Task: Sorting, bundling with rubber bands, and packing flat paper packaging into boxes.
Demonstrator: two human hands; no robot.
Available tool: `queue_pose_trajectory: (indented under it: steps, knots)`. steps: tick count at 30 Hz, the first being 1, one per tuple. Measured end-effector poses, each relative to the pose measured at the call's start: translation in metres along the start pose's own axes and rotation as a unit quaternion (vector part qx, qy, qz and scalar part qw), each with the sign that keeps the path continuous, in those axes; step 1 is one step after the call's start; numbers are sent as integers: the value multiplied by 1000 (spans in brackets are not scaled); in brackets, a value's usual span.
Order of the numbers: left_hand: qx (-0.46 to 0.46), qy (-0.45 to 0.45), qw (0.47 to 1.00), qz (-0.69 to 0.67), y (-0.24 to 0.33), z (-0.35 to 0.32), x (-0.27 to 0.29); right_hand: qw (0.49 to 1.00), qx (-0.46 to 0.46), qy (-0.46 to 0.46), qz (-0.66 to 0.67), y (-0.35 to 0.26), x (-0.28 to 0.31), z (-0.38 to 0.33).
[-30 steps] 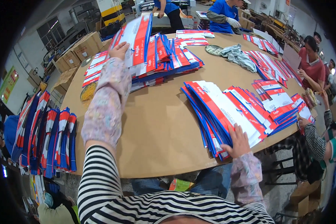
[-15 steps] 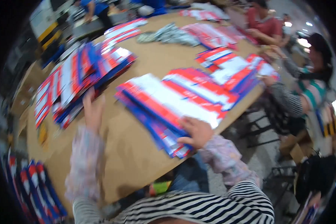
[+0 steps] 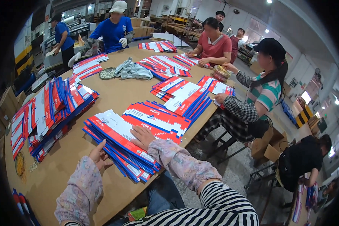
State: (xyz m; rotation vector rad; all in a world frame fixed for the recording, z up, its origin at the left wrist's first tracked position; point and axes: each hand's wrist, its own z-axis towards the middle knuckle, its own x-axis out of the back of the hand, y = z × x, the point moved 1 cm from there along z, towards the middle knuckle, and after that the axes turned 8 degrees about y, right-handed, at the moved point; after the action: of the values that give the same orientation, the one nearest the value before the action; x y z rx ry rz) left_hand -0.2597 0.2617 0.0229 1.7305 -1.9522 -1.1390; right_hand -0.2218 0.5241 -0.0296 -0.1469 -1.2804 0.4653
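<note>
In front of me lies a fanned stack of flat red, white and blue printed cartons (image 3: 113, 122), near the table's front edge. My right hand (image 3: 142, 136) rests palm down on the top carton, its fingers spread. At the stack's left edge is my left hand (image 3: 98, 157), thumb and fingers apart, touching or very near the carton edges without gripping them. Another carton pile (image 3: 158, 117) lies just behind and partly under this stack. To the left, a taller leaning carton pile (image 3: 58, 109) stands apart from both hands.
More carton stacks (image 3: 182, 96) lie along the table's right side. A grey cloth (image 3: 132, 70) and a shallow dish (image 3: 107, 73) sit farther back. Yellow rubber bands (image 3: 20, 165) lie at the left edge. Several co-workers stand or sit around the brown table (image 3: 128, 88).
My left hand has come from the left pile to the near stack's left edge. My right hand has shifted farther onto the stack. The view has tilted up.
</note>
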Motion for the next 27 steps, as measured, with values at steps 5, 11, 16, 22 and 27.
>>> queue_pose_trajectory:
  steps: [5,11,16,22,27]
  knots:
    - [0,94,996,4,9,-5,-27,1000,-5,7,-15,-6,5,-2]
    - [13,93,995,32,14,6,-36,999,-39,13,-18,-7,-1,-2]
    - [-6,122,988,89,5,37,-21,998,-65,9,-22,-13,0,-2]
    - [-27,152,987,49,9,18,-33,997,-77,10,-11,-21,1,-2]
    - [-53,150,982,101,14,22,-30,997,-82,8,-7,-18,1,-2]
